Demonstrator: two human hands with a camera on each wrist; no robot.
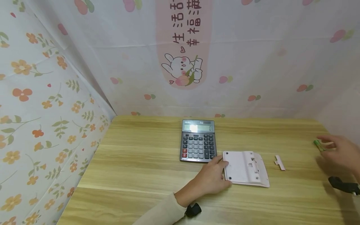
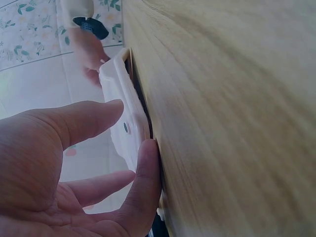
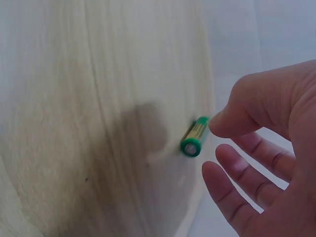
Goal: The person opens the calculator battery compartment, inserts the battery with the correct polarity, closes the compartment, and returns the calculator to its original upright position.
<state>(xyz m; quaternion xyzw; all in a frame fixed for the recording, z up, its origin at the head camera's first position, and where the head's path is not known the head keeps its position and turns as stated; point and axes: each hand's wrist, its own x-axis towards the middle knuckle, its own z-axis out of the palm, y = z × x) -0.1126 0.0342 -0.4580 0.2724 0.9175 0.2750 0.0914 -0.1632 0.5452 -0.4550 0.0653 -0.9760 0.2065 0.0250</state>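
A pale pink calculator [image 1: 239,167] lies face down on the table, its battery compartment uncovered. My left hand [image 1: 212,178] holds its left edge, thumb near the lower corner and fingers along the side. In the left wrist view, fingertips touch the edge of the pink calculator [image 2: 126,108]. At the table's right side, my right hand [image 1: 341,153] is around a green battery [image 1: 319,145]. The right wrist view shows the thumb close to one end of the battery [image 3: 195,137], the other fingers spread; whether the thumb touches it I cannot tell.
A small pink battery cover [image 1: 280,162] lies right of the pink calculator. Behind my left hand is a grey desktop calculator [image 1: 198,140], face up. The wooden table [image 1: 135,175] meets patterned cloth [image 1: 126,62] at its back and left.
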